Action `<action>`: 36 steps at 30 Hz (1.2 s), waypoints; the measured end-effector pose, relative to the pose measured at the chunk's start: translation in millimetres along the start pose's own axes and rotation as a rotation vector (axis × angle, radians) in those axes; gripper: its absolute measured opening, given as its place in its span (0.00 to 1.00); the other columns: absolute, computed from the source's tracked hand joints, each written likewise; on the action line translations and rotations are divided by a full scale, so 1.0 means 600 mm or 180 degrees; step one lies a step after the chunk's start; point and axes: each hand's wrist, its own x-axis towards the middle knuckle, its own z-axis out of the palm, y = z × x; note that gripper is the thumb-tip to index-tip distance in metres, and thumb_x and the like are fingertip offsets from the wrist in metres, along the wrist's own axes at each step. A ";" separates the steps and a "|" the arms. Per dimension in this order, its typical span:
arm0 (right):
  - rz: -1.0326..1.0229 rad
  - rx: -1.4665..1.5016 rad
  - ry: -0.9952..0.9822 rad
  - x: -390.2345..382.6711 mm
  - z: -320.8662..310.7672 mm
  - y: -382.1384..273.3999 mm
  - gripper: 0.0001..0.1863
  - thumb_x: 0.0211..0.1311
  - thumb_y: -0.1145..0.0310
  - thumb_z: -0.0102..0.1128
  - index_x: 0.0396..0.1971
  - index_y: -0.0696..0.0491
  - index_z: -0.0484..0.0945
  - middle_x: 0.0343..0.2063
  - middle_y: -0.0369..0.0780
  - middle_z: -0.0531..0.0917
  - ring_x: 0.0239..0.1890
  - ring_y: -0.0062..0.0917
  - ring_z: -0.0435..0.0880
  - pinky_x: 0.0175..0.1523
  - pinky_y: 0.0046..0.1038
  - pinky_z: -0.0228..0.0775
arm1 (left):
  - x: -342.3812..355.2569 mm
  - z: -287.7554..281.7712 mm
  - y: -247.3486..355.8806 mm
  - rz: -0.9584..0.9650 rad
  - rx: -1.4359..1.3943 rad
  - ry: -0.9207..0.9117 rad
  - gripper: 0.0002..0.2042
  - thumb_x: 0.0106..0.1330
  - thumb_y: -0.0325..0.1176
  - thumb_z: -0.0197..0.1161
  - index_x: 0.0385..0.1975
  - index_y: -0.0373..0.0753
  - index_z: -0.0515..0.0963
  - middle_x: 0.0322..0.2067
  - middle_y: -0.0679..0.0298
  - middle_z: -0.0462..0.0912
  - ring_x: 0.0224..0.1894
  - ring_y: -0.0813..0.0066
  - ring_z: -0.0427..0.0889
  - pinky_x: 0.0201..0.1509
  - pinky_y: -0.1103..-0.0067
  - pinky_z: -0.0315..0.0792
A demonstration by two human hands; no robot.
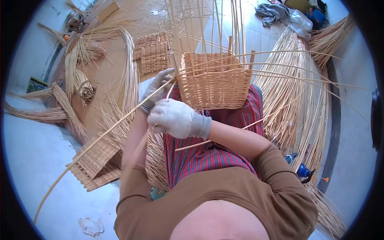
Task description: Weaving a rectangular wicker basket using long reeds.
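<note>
A half-woven wicker basket (216, 90) rests on my lap, with tall upright stakes rising from its far side and short wooden pegs at its corners. My left hand (159, 89), in a grey-white glove, grips the basket's left corner, its fingertips partly hidden. Just nearer to me, my right hand (172, 118) is gloved too and closed around a thin pale strand (171, 91) that runs up to that corner. A long, thicker cane (100, 137) slants from the corner across my left hand down to the lower left. Several loose weavers (296, 76) stick out rightward from the rim.
Woven panels (154, 52) lie on the floor beyond my left hand, others (96, 160) at lower left. Bundles of cane (86, 86) spread on the left. A large fan of canes (286, 96) covers the right. A loose stick (192, 147) crosses my lap; a blue bottle (305, 173) lies at right.
</note>
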 end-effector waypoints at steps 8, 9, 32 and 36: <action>0.0813 -0.0398 0.1065 -0.006 -0.015 -0.029 0.06 0.55 0.73 0.60 0.34 0.47 0.77 0.24 0.39 0.77 0.29 0.36 0.80 0.32 0.37 0.73 | 0.057 -0.044 0.013 -0.0402 0.0191 -0.0943 0.31 0.60 0.26 0.70 0.65 0.41 0.67 0.46 0.73 0.78 0.48 0.86 0.76 0.54 0.88 0.72; 0.0908 -0.0364 0.1455 -0.010 -0.019 -0.023 0.08 0.55 0.75 0.60 0.35 0.48 0.78 0.26 0.40 0.78 0.29 0.36 0.81 0.33 0.36 0.74 | 0.054 -0.034 0.000 -0.0101 0.0082 -0.0614 0.25 0.61 0.23 0.69 0.58 0.41 0.69 0.38 0.74 0.72 0.40 0.87 0.73 0.46 0.88 0.71; 0.1599 0.3160 0.4298 -0.174 -0.093 0.159 0.12 0.75 0.74 0.45 0.54 0.56 0.72 0.52 0.45 0.80 0.54 0.35 0.80 0.64 0.39 0.74 | 0.064 0.040 -0.014 0.0580 0.2142 0.0647 0.26 0.56 0.40 0.74 0.54 0.39 0.76 0.52 0.55 0.74 0.59 0.58 0.70 0.66 0.67 0.64; 0.1235 0.3271 0.4163 -0.136 -0.103 0.161 0.13 0.75 0.74 0.44 0.55 0.56 0.71 0.54 0.46 0.78 0.56 0.36 0.79 0.67 0.40 0.71 | 0.067 0.022 -0.028 0.0256 0.1985 0.0666 0.23 0.54 0.39 0.76 0.47 0.36 0.80 0.53 0.56 0.72 0.59 0.60 0.70 0.67 0.69 0.64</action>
